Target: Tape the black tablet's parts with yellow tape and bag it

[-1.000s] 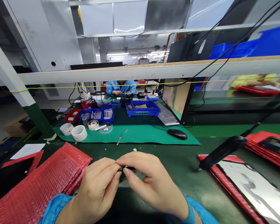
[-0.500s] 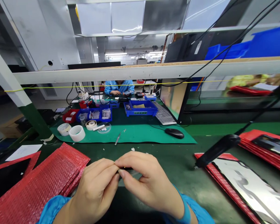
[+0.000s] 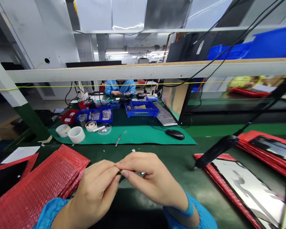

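My left hand [image 3: 95, 187] and my right hand [image 3: 149, 178] meet fingertip to fingertip above the dark green table [image 3: 138, 198]. Both are closed in a pinch. Between the fingertips shows a sliver of something small and dark, mostly covered by the fingers; I cannot make out its kind. Left of my left hand lies a stack of red bubble-wrap bags [image 3: 50, 171]. Beyond the hands, tweezers [image 3: 118, 140] rest on the green mat [image 3: 143, 135], and a small white scrap [image 3: 133, 150] lies on the table.
An electric screwdriver [image 3: 216, 151] hangs at right above a shiny panel [image 3: 250, 187] on red bags. Tape rolls [image 3: 76, 135], blue parts bins [image 3: 143, 109], a mouse [image 3: 175, 134], a keyboard [image 3: 166, 115] and a monitor [image 3: 176, 101] stand farther back. A person in blue [image 3: 120, 87] sits opposite.
The view has shifted slightly. My hands stay pinched together at the fingertips, with the right fingers a little more closed over the dark piece, so less of it shows.
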`<state>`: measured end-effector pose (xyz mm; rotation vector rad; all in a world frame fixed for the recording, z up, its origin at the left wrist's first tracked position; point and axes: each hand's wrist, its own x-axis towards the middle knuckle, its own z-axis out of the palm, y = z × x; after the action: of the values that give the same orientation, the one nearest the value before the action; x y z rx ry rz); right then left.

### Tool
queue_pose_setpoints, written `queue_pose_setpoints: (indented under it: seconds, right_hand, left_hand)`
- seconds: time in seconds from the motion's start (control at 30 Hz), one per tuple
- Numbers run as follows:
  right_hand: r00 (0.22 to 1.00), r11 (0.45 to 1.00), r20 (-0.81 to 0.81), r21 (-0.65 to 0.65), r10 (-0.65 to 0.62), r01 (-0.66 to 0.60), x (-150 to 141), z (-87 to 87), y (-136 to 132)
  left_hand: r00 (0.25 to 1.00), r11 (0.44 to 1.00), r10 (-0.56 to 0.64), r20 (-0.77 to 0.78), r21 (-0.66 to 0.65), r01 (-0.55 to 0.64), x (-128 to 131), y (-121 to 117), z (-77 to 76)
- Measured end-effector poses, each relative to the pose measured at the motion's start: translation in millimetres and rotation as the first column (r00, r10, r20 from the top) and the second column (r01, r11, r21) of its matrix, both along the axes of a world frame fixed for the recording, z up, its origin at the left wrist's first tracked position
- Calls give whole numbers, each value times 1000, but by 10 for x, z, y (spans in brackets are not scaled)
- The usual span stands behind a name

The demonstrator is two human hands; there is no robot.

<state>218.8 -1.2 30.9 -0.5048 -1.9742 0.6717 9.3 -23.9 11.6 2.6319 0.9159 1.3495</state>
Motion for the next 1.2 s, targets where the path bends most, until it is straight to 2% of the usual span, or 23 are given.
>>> queue_pose_setpoints:
  seconds: [0.27, 0.5, 0.7, 0.8, 0.9, 1.03, 1.2]
  right_hand:
    - [999, 999, 33, -35, 19, -18, 15, -10, 19]
    - [998, 998, -35, 17, -55, 56, -81, -35, -28]
    - [1000, 998, 11, -68, -18, 18, -32, -39, 13]
    - [996, 994, 71, -95, -46, 53, -5, -53, 47]
    - [979, 991, 171, -58, -112, 123, -17, -93, 38]
    - [930, 970, 278, 48, -242, 238, -81, -143, -5]
    - [897, 964, 354, 91, -266, 250, -130, -122, -33]
  left_hand:
    - [1000, 1000, 21, 2, 22, -21, -1, 4, -10]
    - [1000, 1000, 12, 3, -6, -12, -18, 2, -18]
    - [1000, 999, -1, 21, -37, 2, -34, 32, -24]
    - [998, 998, 11, 65, -59, -7, -60, 45, -41]
    - [988, 993, 48, 149, -116, -31, -95, 44, -27]
    - [972, 966, 69, 226, -260, -8, -99, 23, 57]
    - [963, 925, 67, 262, -378, 38, -75, -24, 127]
